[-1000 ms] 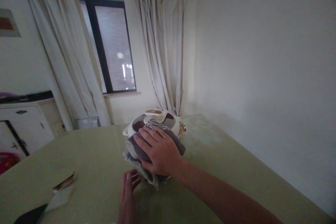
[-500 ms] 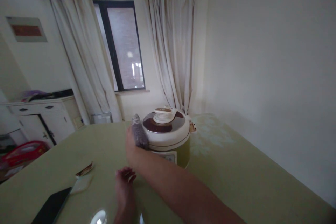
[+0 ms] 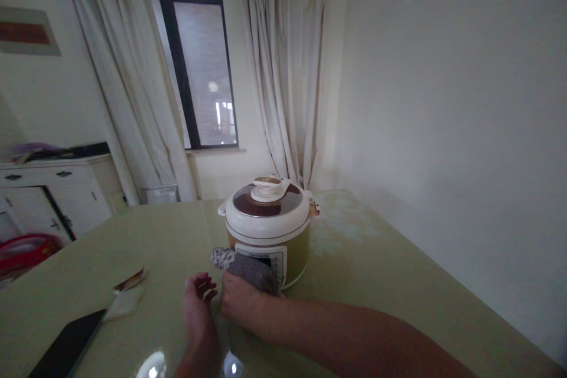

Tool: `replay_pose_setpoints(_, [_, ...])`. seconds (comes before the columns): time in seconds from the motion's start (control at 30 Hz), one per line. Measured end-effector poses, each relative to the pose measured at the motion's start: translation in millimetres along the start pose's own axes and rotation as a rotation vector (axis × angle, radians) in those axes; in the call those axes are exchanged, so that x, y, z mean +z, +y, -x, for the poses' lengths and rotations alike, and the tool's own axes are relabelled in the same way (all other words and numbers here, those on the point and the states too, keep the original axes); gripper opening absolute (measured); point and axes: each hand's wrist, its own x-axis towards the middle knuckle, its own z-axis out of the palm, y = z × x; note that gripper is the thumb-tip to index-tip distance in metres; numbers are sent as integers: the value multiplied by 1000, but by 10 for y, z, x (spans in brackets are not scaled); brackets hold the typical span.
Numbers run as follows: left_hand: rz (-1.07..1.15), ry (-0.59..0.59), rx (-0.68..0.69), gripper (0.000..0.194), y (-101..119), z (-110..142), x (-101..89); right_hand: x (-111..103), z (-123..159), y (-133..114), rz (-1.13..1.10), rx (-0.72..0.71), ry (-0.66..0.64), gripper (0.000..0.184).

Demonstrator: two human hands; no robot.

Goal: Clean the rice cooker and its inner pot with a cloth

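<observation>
lower centre: right hand [image 3: 243, 300] held cloth [image 3: 252, 270], seemingly soft, light, best bunched | left hand [image 3: 199, 294] loosely curled, empty | centre: cooker [image 3: 268, 229] looked rigid, heavy, best gripped by side handles [image 3: 222, 209]

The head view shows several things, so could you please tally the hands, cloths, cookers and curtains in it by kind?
Hands: 2 (left hand, right hand)
Cloths: 1 (grey cloth)
Cookers: 1 (white-lidded cooker)
Curtains: 2 (left curtain, right curtain)
Total: 6
</observation>
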Motion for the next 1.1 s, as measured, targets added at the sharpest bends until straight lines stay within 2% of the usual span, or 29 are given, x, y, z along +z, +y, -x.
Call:
replay_pose_setpoints(0.07, [0, -23, -12, 42, -8, 38, 24, -64, 298, 161, 178, -156, 87, 20])
replay_pose_setpoints(0.13, [-23, -85, -17, 49, -28, 100, 52, -232, 593, 377, 353, -266, 262, 29])
replay_pose_setpoints(0.2, [-70, -188, -20, 59, -58, 178, 78, -457, 840, 596, 360, -211, 384, 41])
replay_pose_setpoints(0.27, [-116, -320, -9, 66, -96, 246, 91, -675, 1010, 789, 252, -67, 413, 59])
replay_pose_setpoints(0.33, [-146, -419, 21, 68, -137, 285, 89, -846, 1094, 976, 113, 141, 417, 71])
replay_pose_setpoints(0.37, [-163, -437, 40, 69, -157, 290, 83, -914, 1105, 1082, 45, 268, 421, 70])
replay_pose_setpoints(0.43, [-197, -428, 72, 71, -187, 286, 70, -1027, 1073, 1335, -84, 533, 413, 58])
replay_pose_setpoints(0.5, [-233, -410, 90, 73, -199, 281, 64, -1125, 990, 1621, -190, 753, 304, 42])
replay_pose_setpoints(0.6, [-264, -412, 109, 72, -182, 297, 74, -1237, 848, 1908, -259, 928, 120, 38])
replay_pose_setpoints(0.67, [-266, -387, 116, 70, -164, 306, 81, -1264, 780, 1861, -226, 979, 112, 41])
replay_pose_setpoints(0.73, [-262, -395, 100, 68, -158, 293, 77, -1240, 737, 1610, -144, 969, 190, 40])
replay_pose_setpoints(0.8, [-267, -414, 72, 70, -167, 264, 67, -1182, 702, 1255, -50, 888, 293, 40])
replay_pose_setpoints(0.9, [-281, -444, 67, 72, -196, 239, 59, -1110, 604, 831, 11, 706, 354, 58])
replay_pose_setpoints(1.0, [-267, -419, 71, 73, -213, 279, 71, -1132, 381, 727, 32, 598, 303, 59])
replay_pose_setpoints(1.1, [-246, -363, 86, 69, -210, 342, 84, -1207, 29, 823, 34, 507, 188, 50])
